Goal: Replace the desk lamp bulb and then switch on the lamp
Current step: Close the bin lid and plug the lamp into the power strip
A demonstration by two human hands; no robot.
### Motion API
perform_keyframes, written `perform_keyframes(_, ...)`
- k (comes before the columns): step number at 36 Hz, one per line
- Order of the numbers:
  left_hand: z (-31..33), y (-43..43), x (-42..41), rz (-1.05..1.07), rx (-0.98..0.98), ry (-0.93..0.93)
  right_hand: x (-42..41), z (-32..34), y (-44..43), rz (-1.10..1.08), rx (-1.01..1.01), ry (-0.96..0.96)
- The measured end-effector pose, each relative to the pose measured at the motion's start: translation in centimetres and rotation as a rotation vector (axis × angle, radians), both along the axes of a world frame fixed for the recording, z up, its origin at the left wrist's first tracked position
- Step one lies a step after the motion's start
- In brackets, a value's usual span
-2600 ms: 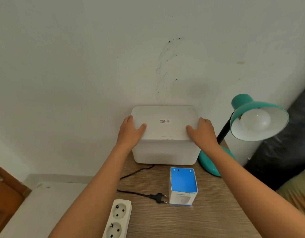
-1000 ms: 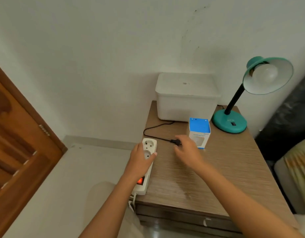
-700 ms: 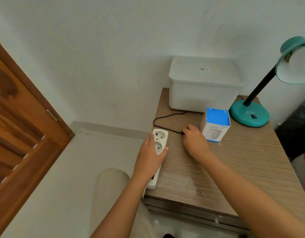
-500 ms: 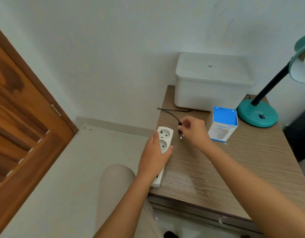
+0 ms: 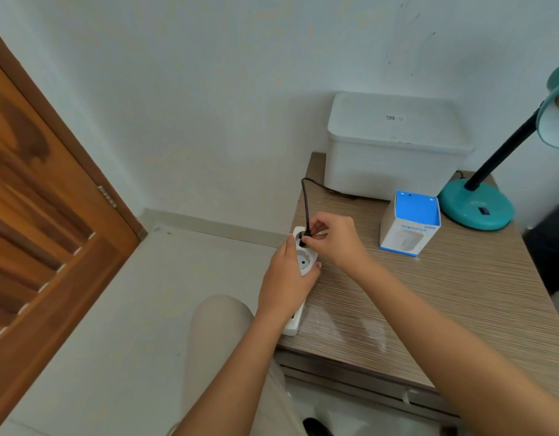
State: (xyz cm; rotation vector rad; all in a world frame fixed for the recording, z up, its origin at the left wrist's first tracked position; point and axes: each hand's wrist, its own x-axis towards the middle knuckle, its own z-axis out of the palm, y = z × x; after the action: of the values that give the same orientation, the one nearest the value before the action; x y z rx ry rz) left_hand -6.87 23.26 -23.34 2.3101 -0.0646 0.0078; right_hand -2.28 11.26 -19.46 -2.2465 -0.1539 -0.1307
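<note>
A teal desk lamp [image 5: 478, 206] stands at the table's back right; its shade is cut off by the frame edge, so the bulb is barely visible. Its black cord [image 5: 305, 199] runs along the table to a black plug [image 5: 302, 240]. My right hand [image 5: 333, 239] pinches that plug at the far socket of a white power strip [image 5: 304, 261]. My left hand [image 5: 284, 283] grips the strip at the table's left edge. Whether the plug is fully seated I cannot tell.
A white lidded plastic box [image 5: 394, 146] stands against the wall at the back. A blue and white carton [image 5: 408, 223] stands between it and the lamp base. A wooden door [image 5: 35, 234] is at left. My knee [image 5: 221, 328] is below the wooden table [image 5: 460, 303].
Both hands left the white box. My left hand took the power strip, my right hand picked up the lamp's plug and brought it to the strip's far socket. The view shifted left and down.
</note>
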Motion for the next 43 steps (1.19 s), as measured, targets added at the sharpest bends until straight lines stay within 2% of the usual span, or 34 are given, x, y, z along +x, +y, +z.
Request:
perform_keyframes(6, 0.1, 0.0, -0.1, -0.01, -0.014, -0.022, 0.3, 0.4, 0.4, -0.017, -0.008, -0.024)
perform_keyframes(18, 0.8, -0.1, -0.6, -0.006, 0.026, -0.013, -0.6, 0.3, 0.8, -0.056, -0.008, 0.051)
perform_keyframes(24, 2.1, 0.0, -1.0, -0.068, 0.085, -0.078, -1.5, 3.5, -0.5, -0.1, -0.004, -0.018)
perform_keyframes(28, 4.1, -0.6, -0.5, -0.038, 0.059, -0.116, -2.3, 6.4, -3.6, -0.149, -0.016, -0.065)
perform_keyframes(35, 11.3, -7.0, 1.9, -0.081, -0.059, -0.283, -4.7, 9.7, -12.0, -0.272, -0.058, -0.077)
perform_keyframes(39, 14.3, -13.0, 3.4, -0.249, -0.052, -0.324, -5.6, 10.4, -17.3, -0.353, -0.119, -0.042)
perform_keyframes(43, 14.7, -19.1, 4.4, -0.431, -0.032, -0.306, -5.8, 9.3, -22.1, -0.428, -0.115, 0.063)
